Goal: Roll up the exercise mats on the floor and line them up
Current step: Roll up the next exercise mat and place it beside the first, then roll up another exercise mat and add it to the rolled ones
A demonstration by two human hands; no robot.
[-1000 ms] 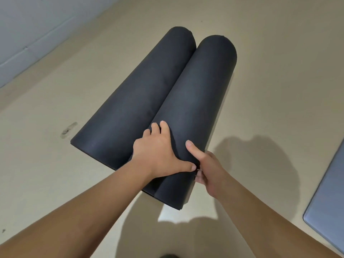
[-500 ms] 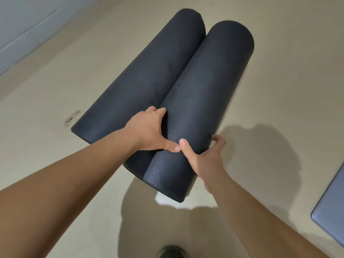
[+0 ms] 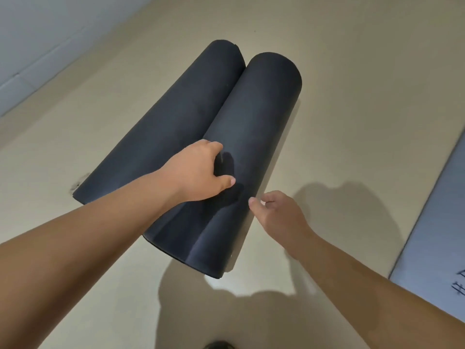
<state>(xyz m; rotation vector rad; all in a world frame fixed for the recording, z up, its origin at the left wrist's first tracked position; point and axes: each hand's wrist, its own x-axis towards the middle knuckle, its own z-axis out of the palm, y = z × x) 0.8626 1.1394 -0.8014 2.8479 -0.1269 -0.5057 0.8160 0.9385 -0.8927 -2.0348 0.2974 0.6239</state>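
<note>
Right hand (image 3: 276, 215) off now — two rolled mats (image 3: 254, 122) side by side

1. A single head view, worn high on the person, looks forward and steeply down at the floor (image 3: 352, 71).
2. It faces lengthwise along the rolled mats (image 3: 251, 122), which sit close in mid-frame (the wide lens stretches the edges).
3. The wall (image 3: 37, 34) fills the upper left, and a grey sheet (image 3: 440, 222) is cut off by the right edge.

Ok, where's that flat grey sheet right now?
In the head view, the grey sheet lies on the floor at the far right edge, beyond the right hand and clear of the nearer black mat.
</note>
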